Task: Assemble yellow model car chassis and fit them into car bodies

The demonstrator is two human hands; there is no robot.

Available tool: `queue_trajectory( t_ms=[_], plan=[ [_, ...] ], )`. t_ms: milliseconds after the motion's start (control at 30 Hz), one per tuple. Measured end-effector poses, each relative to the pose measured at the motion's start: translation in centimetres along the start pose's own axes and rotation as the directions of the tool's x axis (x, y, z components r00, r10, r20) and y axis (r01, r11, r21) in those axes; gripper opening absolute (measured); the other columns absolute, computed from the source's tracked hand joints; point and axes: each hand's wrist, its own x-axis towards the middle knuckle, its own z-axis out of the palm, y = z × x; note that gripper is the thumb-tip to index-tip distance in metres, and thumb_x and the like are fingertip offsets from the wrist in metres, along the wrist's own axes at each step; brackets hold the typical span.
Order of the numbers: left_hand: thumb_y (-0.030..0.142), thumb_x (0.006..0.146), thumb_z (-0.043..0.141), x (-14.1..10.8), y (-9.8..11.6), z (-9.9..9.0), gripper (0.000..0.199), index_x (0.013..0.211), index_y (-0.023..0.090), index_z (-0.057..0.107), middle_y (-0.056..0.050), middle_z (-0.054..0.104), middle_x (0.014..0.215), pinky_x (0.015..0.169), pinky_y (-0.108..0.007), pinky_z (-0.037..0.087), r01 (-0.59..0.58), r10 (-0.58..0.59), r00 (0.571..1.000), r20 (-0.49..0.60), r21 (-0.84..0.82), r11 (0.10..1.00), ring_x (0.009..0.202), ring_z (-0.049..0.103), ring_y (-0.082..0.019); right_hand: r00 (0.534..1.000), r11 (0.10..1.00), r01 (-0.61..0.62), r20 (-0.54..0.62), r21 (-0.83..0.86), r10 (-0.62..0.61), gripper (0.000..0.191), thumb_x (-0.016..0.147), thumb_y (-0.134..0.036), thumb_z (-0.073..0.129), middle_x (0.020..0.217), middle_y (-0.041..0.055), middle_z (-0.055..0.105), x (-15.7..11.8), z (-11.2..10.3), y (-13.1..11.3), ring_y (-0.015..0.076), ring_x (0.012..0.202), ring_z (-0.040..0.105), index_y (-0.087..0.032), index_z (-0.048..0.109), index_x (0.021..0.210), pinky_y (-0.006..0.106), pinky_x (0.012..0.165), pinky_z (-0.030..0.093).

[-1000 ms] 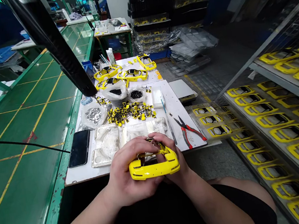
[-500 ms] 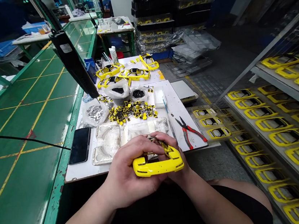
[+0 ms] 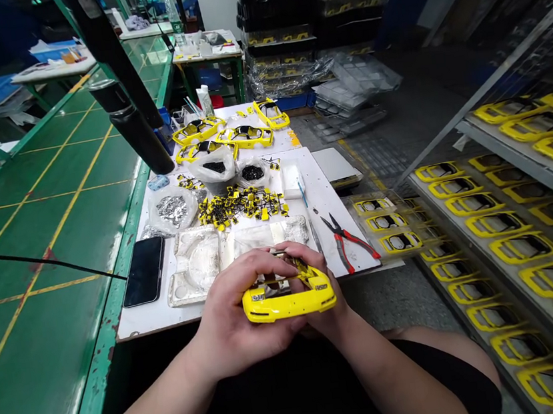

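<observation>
**Fig.: 2-hand hold, my head-cam feed.** The yellow model car shell [image 3: 288, 304] is held just past the near edge of the white work board [image 3: 144, 320], long side toward me, opening up. L hand [image 3: 234, 313] is closed around its L end; R hand [image 3: 308, 260] is closed over its far side and R end. Both grip the shell firmly btwn fingers and palms, w/ the shell close to my body, prob. for steadiness and a clear view of the inside.

Nearest L hand: a clear moulded tray [image 3: 195, 264] w/ white residue, on the board's near edge. Nearest R hand: red-handled pliers [image 3: 349, 245] near the board's R edge, prob. left there for quick reach.

Mid-board: a pile of small yellow-and-black parts [image 3: 241, 206], likely kept central for easy access. Behind it: a clear bag of black bits [image 3: 214, 167] and a 2nd bag [image 3: 253, 173]. Far end: 4 yellow shells [image 3: 246, 137]. A black phone [image 3: 144, 271] lies on the green bench [image 3: 55, 214], just beside the board's L edge. Off the R edge: a clear tray of shells [image 3: 384, 224], then more shells on a rack [image 3: 500, 246], prob. set apart for storage.
</observation>
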Motion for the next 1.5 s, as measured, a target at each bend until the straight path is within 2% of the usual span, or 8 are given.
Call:
queue_trajectory(
  t_ms=[633,900,1033,1100,1200,1267,1333,1500],
  plan=[
    [0.067,0.067,0.097,-0.5,-2.9,2.4,0.062,0.111,0.025,0.086,-0.005,0.087,0.096,0.107,-0.044,0.061,-0.164,0.141,0.944,-0.299,-0.052,0.985,0.094,0.08,-0.024,0.998,0.995,0.044,-0.032,-0.091,-0.047,0.044,0.114,-0.019,0.056,0.147,0.012,0.07,0.1,0.6,0.8,0.0249,0.135,0.075,-0.032,0.046,0.155,0.047,0.111,0.07],
    [0.056,0.085,0.097,-0.2,0.7,-0.4,0.064,0.138,0.025,0.08,-0.013,0.083,0.133,0.098,-0.04,0.07,0.184,-0.251,0.958,-0.138,-0.375,0.908,0.117,0.082,-0.033,0.998,0.961,-0.046,0.037,-0.272,0.058,0.057,0.109,-0.018,0.063,0.147,0.0166,0.074,1.2,-2.3,-6.4,0.0342,0.127,0.08,-0.026,0.049,0.163,0.05,0.107,0.071],
    [0.05,0.083,0.098,-1.7,-0.4,-0.2,0.072,0.148,0.029,0.077,-0.017,0.076,0.152,0.111,-0.053,0.066,0.345,-0.314,0.933,0.176,-0.683,0.643,0.133,0.077,-0.04,0.834,0.879,-0.474,0.294,-0.051,0.467,0.041,0.114,-0.031,0.062,0.1,0.0022,0.084,0.2,-4.0,-11.1,0.0193,0.073,0.081,-0.028,0.053,0.154,0.029,0.071,0.071],
    [0.055,0.088,0.091,-3.2,-1.1,0.8,0.065,0.148,0.033,0.077,-0.015,0.072,0.159,0.117,-0.054,0.061,0.428,-0.377,0.886,0.27,-0.788,0.443,0.139,0.074,-0.039,0.724,0.808,-0.589,0.455,0.016,0.519,0.045,0.115,-0.045,0.063,0.105,0.0025,0.084,-0.4,-5.0,-11.6,0.0186,0.08,0.082,-0.028,0.055,0.156,0.03,0.079,0.07],
    [0.059,0.091,0.086,-5.4,-1.7,2.4,0.059,0.144,0.032,0.08,-0.014,0.07,0.162,0.124,-0.052,0.053,0.481,-0.502,0.801,0.325,-0.849,0.217,0.147,0.068,-0.039,0.744,0.845,-0.516,0.414,-0.143,0.525,0.051,0.117,-0.062,0.05,0.128,0.0092,0.082,-1.2,-7.0,-9.4,0.0251,0.114,0.081,-0.024,0.071,0.144,0.037,0.103,0.066],
    [0.059,0.088,0.089,-6.3,-1.9,3.2,0.062,0.143,0.031,0.08,-0.015,0.067,0.165,0.126,-0.057,0.05,0.479,-0.521,0.782,0.343,-0.865,0.149,0.146,0.068,-0.042,0.823,0.724,-0.465,0.052,-0.509,0.565,0.061,0.118,-0.065,0.035,0.115,0.0104,0.084,-1.3,-8.6,-6.2,0.0266,0.107,0.081,-0.022,0.079,0.122,0.039,0.099,0.067],
    [0.061,0.086,0.089,-6.6,-2.2,3.6,0.065,0.143,0.032,0.079,-0.016,0.062,0.169,0.119,-0.061,0.055,0.476,-0.519,0.778,0.355,-0.872,0.116,0.138,0.072,-0.044,0.819,0.573,-0.51,-0.157,-0.641,0.553,0.06,0.114,-0.061,0.046,0.143,0.0225,0.073,-1.2,-10.0,-2.8,0.0416,0.138,0.067,-0.014,0.072,0.141,0.06,0.121,0.054],
    [0.062,0.085,0.09,-6.7,-2.9,4.1,0.066,0.142,0.032,0.078,-0.018,0.063,0.168,0.109,-0.058,0.061,0.477,-0.535,0.758,0.373,-0.876,0.066,0.126,0.077,-0.039,0.793,0.44,-0.465,-0.141,-0.768,0.592,0.08,0.098,-0.056,0.077,0.171,0.024,0.053,-1.1,-11.4,2.7,0.0518,0.158,0.045,-0.015,0.058,0.164,0.073,0.13,0.038]
  ],
)
